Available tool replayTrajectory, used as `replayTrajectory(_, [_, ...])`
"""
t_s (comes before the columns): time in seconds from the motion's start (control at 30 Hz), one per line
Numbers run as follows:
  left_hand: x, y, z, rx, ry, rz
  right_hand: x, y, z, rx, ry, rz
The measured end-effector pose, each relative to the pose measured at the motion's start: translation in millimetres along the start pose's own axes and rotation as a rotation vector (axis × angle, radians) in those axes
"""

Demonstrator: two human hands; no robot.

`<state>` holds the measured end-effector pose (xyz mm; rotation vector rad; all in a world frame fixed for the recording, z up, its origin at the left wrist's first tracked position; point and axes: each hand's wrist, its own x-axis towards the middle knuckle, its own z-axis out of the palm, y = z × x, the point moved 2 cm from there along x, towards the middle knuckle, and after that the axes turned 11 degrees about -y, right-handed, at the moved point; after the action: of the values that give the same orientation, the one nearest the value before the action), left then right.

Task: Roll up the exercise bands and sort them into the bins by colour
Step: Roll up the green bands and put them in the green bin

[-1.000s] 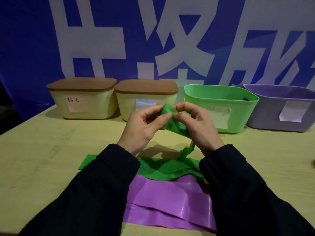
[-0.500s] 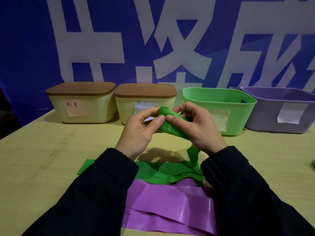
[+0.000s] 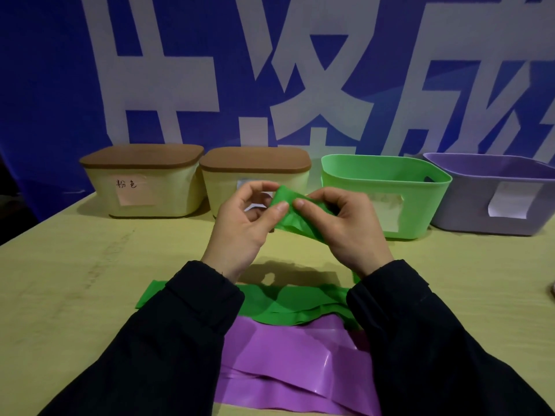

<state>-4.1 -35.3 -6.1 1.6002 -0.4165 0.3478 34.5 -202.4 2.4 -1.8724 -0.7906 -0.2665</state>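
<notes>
at the back left sit two cream bins with brown lids [image 3: 141, 156]; the first has a pink label [image 3: 132, 190]. in the middle, up off the yellow table [image 3: 75, 265], the left hand [image 3: 243, 229] pinches one end of the green band [image 3: 295, 219] with thumb and fingers. the right hand [image 3: 348, 226] pinches it too, just beside the left. the rest of the band hangs down and lies on the table, on top of a purple band [image 3: 294, 364]. behind the hands to the right are an open green bin [image 3: 426, 187] and then a purple bin [image 3: 468, 205].
</notes>
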Motion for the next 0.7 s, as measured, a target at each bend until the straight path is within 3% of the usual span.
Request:
replayTrajectory(0.17, [0.3, -1.7, 1.8, -0.189, -0.024, -0.075, -0.2, -3.0, -3.5, -0.006, 0.021, -0.069])
replayTrajectory(0.47, [0.3, -2.7, 3.0, -0.388, -0.116, -0.056, 1.4, 1.7, -0.2, 0.111, -0.006, -0.06])
replayTrajectory(0.7, [-3.0, -6.4, 6.3, -0.339, -0.187, -0.118, -0.2, -3.2, 5.1, 0.181, -0.013, -0.054])
